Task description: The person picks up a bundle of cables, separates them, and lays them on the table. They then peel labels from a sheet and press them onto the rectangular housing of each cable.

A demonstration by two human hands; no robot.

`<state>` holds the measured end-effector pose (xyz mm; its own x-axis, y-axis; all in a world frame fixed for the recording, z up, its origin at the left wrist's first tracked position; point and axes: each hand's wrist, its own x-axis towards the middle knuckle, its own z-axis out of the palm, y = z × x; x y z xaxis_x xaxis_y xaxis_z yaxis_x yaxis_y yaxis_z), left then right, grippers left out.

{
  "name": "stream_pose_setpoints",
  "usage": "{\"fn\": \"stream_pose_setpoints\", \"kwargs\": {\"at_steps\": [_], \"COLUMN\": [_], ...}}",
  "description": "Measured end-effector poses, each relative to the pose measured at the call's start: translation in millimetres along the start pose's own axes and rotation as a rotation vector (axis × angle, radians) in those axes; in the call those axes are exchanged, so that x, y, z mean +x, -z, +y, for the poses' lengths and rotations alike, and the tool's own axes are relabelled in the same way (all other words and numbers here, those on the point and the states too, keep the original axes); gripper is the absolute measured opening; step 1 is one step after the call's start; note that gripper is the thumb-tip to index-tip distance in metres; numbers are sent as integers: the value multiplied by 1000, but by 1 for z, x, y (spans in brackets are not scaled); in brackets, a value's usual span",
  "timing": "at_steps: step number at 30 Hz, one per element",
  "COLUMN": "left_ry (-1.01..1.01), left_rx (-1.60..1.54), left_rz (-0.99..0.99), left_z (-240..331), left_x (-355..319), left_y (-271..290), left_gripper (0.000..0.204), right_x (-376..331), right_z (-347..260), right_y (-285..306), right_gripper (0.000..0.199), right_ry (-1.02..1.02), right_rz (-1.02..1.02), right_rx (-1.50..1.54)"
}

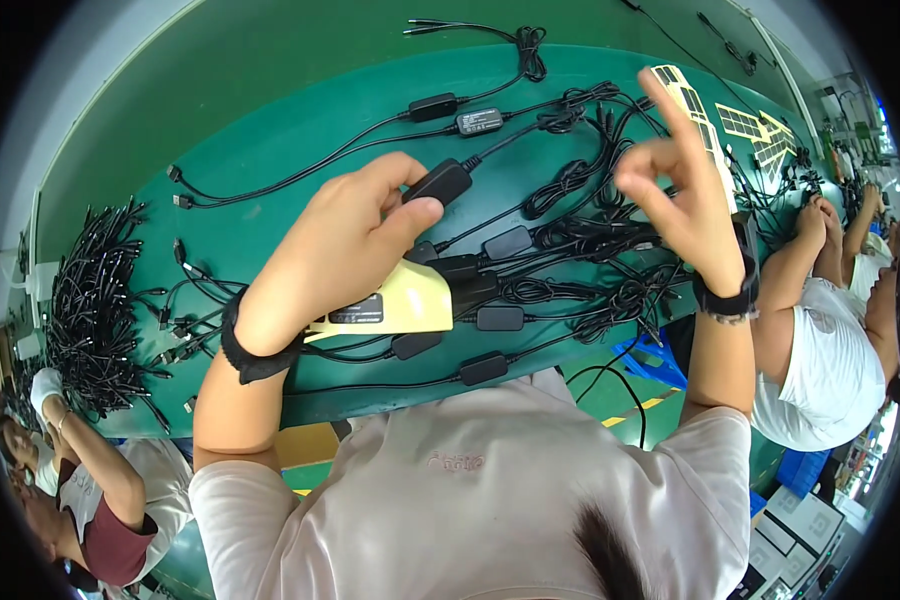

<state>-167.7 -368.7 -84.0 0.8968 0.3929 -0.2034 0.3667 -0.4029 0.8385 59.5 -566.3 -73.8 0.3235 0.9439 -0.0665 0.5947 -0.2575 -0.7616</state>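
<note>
Cables cover the green bench [270, 150], and tangling looks like the main risk. The left hand [340, 250] grips a pale yellow tool [395, 305], its thumb pressing a black adapter block [438, 182] whose cord runs into the loose pile [590, 260]. The right hand [675, 195] hovers above that pile, grasping nothing that can be made out, thumb and forefinger curled together. A snagged cord could drag neighbouring adapters off the front edge.

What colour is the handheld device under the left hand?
Pale yellow device, with a dark label; head view.
</note>
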Motion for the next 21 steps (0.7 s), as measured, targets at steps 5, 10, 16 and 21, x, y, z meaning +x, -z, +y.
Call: {"fn": "stream_pose_setpoints", "kwargs": {"at_steps": [5,10,16,21], "left_ry": [72,-128,-385,-262], "left_rx": [-251,139,144,-502], "left_rz": [-112,221,438,449], "left_z": [15,5,-25,-18], "left_x": [-8,-16,-7,-16], "left_y": [6,4,-11,-7], "left_gripper": [19,35,39,33], "right_x": [38,50,52,63], "right_z": [-4,-22,-62,-59], "right_y": [-14,9,22,21], "right_gripper": [104,89,84,91], "right_ry": [488,297,578,636], "right_rz": [119,-58,115,162], "right_rx": [-241,201,-441,-242]}}
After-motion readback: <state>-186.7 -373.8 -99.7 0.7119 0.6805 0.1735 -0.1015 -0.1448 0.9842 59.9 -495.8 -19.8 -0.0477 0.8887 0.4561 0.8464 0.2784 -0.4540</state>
